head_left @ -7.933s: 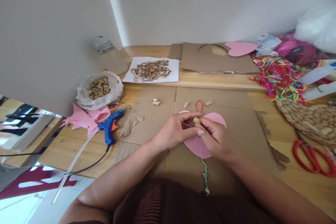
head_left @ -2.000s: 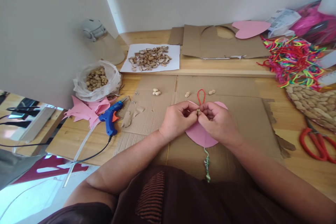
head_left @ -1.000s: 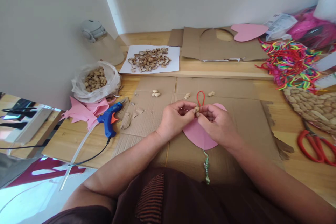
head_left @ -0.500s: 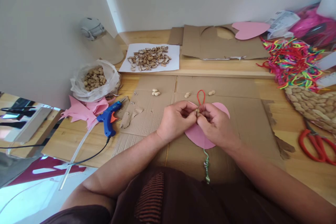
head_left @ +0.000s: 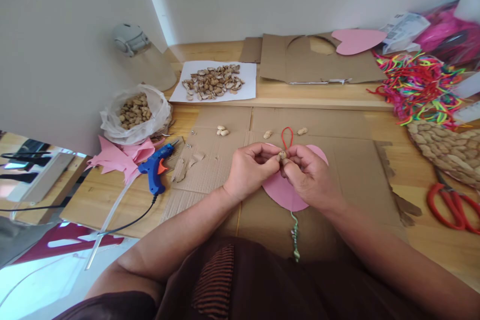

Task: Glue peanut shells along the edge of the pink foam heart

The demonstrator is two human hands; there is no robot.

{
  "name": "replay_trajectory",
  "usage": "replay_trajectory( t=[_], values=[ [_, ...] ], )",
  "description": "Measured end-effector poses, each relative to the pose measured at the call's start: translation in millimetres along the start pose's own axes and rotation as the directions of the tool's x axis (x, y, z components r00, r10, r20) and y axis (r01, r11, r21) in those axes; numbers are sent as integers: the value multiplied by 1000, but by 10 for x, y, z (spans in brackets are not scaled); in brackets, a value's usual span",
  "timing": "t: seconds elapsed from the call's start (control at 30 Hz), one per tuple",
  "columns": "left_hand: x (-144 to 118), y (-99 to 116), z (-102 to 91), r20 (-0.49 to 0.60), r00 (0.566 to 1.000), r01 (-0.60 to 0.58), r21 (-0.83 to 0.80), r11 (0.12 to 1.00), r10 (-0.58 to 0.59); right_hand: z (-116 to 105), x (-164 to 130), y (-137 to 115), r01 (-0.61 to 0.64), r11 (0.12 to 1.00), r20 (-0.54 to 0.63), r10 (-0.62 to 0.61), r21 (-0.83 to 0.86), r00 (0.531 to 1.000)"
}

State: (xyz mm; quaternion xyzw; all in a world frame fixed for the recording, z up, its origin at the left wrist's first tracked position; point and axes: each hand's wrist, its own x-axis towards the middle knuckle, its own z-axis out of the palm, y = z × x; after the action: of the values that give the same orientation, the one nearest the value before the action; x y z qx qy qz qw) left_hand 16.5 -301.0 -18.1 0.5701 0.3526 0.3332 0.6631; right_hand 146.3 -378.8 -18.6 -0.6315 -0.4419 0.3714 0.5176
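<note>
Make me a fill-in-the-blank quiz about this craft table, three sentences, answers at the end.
1. Both hands pinch one small ____ between the fingertips.
2. The hands work above a pink paper ____.
3. The blue glue gun lies on the person's ____ side.

Missing words: peanut; heart; left

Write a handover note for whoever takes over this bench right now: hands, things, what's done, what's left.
Left hand and right hand: both pinch one peanut between their fingers, above the pink paper heart.
Heart lies flat on the cardboard sheet; red loop at its top, green beaded cord below its tip.
Loose peanuts lie on the cardboard; bag of peanuts far left; glue gun left of the hands.
Done: loop and cord in place.
Left: the visible part of the heart bears no peanuts.
</note>
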Motion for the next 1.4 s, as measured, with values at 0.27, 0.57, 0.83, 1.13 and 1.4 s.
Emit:
replay_trajectory(
  t=[0.27,0.57,0.83,1.13,1.4],
  values=[
    [48,21,-40,56,998,30,19,999,-31,-51,14,5,-28,997,-10,27,-78,1000],
    [66,47,-82,125,989,83,-7,997,-81,-73,10,12,-1,997,21,3,-76,1000],
    [42,59,-54,79,988,137,-57,989,-132,-75,16,67,-70,989,72,61,131,996],
    [33,49,-46,108,979,190,-177,966,-173,-104,38,87,-86,976,129,61,202,990],
    [36,33,-52,118,975,211,-211,954,-190,-122,45,91,-121,957,157,81,263,984]
  ],
)
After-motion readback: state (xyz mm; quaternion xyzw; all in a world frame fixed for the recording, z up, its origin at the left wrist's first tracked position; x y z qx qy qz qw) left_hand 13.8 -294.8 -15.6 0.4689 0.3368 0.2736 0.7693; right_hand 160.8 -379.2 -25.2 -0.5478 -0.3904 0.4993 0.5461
